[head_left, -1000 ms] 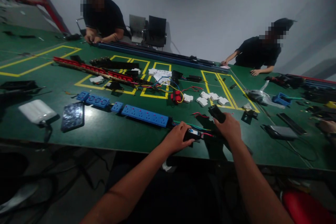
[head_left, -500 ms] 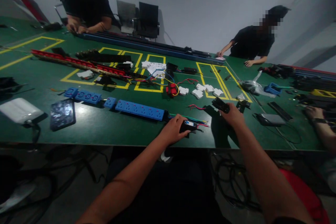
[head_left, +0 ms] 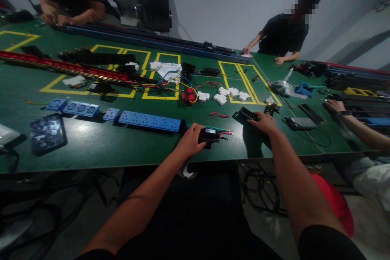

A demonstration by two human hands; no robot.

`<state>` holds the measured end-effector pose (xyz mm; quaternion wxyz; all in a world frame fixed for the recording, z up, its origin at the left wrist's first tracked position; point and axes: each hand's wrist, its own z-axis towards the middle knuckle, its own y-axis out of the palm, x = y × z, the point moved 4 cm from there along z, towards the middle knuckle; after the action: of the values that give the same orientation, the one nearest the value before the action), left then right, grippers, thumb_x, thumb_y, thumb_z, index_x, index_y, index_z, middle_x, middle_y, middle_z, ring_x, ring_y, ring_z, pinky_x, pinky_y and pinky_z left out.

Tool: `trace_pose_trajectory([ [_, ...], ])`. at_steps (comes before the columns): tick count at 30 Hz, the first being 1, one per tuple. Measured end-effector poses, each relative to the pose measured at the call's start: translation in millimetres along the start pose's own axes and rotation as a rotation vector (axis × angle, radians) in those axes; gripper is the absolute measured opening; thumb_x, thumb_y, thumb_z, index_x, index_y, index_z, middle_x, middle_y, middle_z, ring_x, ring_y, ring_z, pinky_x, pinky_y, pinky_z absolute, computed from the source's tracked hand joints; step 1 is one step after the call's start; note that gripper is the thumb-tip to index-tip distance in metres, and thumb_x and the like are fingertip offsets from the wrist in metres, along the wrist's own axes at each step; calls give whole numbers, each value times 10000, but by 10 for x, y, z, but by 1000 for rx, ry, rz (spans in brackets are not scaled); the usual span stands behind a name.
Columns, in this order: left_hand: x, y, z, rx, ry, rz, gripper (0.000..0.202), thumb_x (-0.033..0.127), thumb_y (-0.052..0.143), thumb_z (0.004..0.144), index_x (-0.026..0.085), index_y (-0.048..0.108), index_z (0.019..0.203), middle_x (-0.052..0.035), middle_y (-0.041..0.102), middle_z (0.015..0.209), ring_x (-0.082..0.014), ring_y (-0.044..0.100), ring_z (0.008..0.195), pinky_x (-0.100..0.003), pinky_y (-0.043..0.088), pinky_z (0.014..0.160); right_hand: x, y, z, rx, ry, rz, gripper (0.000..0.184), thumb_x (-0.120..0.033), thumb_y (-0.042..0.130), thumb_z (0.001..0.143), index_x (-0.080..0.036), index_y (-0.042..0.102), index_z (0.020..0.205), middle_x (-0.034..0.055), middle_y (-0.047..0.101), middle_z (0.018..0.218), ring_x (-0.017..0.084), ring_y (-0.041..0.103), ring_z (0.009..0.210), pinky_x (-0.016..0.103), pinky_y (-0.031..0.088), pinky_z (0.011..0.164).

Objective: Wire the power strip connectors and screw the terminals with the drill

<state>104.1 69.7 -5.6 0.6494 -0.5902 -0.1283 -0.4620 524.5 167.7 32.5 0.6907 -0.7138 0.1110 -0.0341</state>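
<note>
My left hand (head_left: 193, 140) is closed around a black housing with a white-and-blue circuit breaker (head_left: 211, 131) in it. This lies at the right end of a row of blue socket modules (head_left: 150, 121). Green, red and black wires (head_left: 226, 132) stick out to the right of the breaker. In my right hand (head_left: 263, 123) is a small black elongated part (head_left: 249, 114), pinched at its right end and casting a shadow on the green table. What exactly this part is I cannot make out. Short red wires (head_left: 218, 114) lie just left of it.
White connector blocks (head_left: 222, 98) and a red block (head_left: 189, 95) lie behind my hands. A tablet (head_left: 48, 133) rests at left, a grey device (head_left: 301, 123) at right. Two people work across the table; another person's hand (head_left: 335, 106) is at right.
The view has swung right, so the scene sits further left and higher. My right hand has turned the black part, showing more of its length. My left hand keeps its hold.
</note>
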Motion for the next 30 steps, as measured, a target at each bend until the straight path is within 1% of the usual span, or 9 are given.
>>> trace_pose_trajectory([
  [4,-18,-7,8,20,-10,-29,570,109,751,835,233,528,1344,-84,544,1325,-287,617,1287,-490,508,1191,11,13,-26,5,-8,21,700,-619,759,894,-257,656,1484,176,705,1415,423,548,1408,589,372,1189],
  [9,-56,-20,17,44,-20,-67,533,90,712,865,220,555,1358,-89,550,1337,-265,619,1277,-476,506,1194,-3,-3,-73,6,-27,41,784,-696,768,857,-278,635,1506,163,713,1401,428,540,1405,591,358,1188],
  [12,-63,-51,27,50,6,-77,536,71,714,855,219,576,1352,-84,569,1313,-266,610,1283,-478,500,1199,-13,-16,-84,12,-38,48,752,-702,762,853,-290,659,1473,156,728,1370,433,543,1391,596,357,1176],
  [15,-60,-87,26,35,39,-67,553,78,732,852,211,580,1367,-94,561,1316,-269,609,1277,-465,502,1195,-47,3,-131,38,-31,52,713,-686,729,875,-263,671,1445,178,725,1355,440,543,1372,611,329,1178],
  [17,-63,-95,20,9,45,-38,542,93,742,855,207,582,1360,-96,556,1306,-271,617,1257,-464,508,1186,-115,38,-220,92,-51,21,746,-696,732,858,-245,656,1448,189,710,1375,451,526,1367,637,279,1196],
  [19,-72,-91,12,-14,44,-12,525,112,747,865,203,579,1354,-97,556,1294,-274,623,1235,-469,513,1177,-214,80,-358,187,-82,-43,785,-694,730,852,-217,624,1466,203,689,1396,458,498,1375,660,220,1215],
  [22,-84,-77,0,-21,52,-2,528,122,744,878,195,563,1369,-105,553,1303,-277,620,1234,-462,515,1168,-361,145,-591,335,-95,-103,720,-611,679,911,-162,589,1467,220,679,1376,433,471,1378,657,170,1234],
  [25,-94,-67,-10,-20,60,-5,516,123,731,887,198,559,1367,-104,552,1312,-271,623,1231,-451,515,1165,-457,182,-767,424,-99,-78,616,-562,645,945,-164,605,1413,200,681,1328,400,470,1349,638,171,1243],
  [30,-115,-71,-9,-17,65,10,500,117,729,867,202,560,1330,-101,563,1289,-281,615,1240,-463,515,1157,-521,209,-993,509,-81,-3,540,-599,702,910,-184,655,1251,183,653,1281,412,465,1319,651,238,1216],
])
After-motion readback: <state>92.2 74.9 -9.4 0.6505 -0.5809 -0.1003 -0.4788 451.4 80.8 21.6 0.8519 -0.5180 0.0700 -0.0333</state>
